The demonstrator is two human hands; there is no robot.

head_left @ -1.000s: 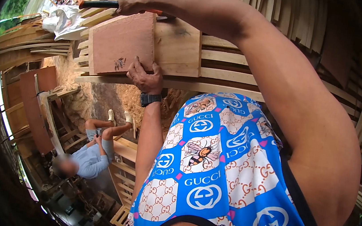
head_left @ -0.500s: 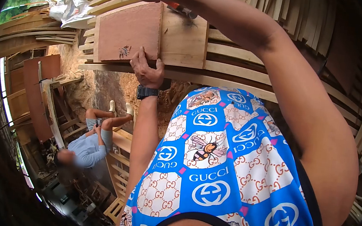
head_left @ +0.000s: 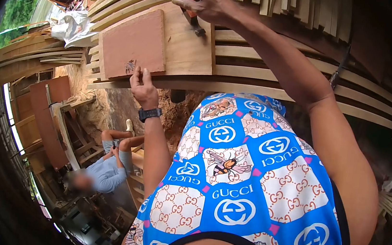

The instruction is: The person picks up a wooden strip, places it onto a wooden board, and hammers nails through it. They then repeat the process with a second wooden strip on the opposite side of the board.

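Observation:
My right hand (head_left: 213,6) is closed around a hammer (head_left: 195,11), whose handle points up out of view. The hammer's head rests down on a pale wooden board (head_left: 185,48). A reddish plywood panel (head_left: 135,43) lies on that board's left part, over a stack of long wooden slats (head_left: 269,75). My left hand (head_left: 142,86), with a black watch on the wrist, pinches the panel's near edge with its fingertips. Whether a nail sits between those fingers I cannot tell.
Another person (head_left: 108,170) in a light blue shirt sits on the ground at lower left beside wooden frames (head_left: 84,148). Reddish panels (head_left: 47,115) lean at the left. A white bag (head_left: 74,26) lies on slat piles at upper left. Curved slats fill the top and right.
The hammer swung from lying sideways above the panel to handle-up with its head on the pale board. My left hand slid left along the panel's near edge.

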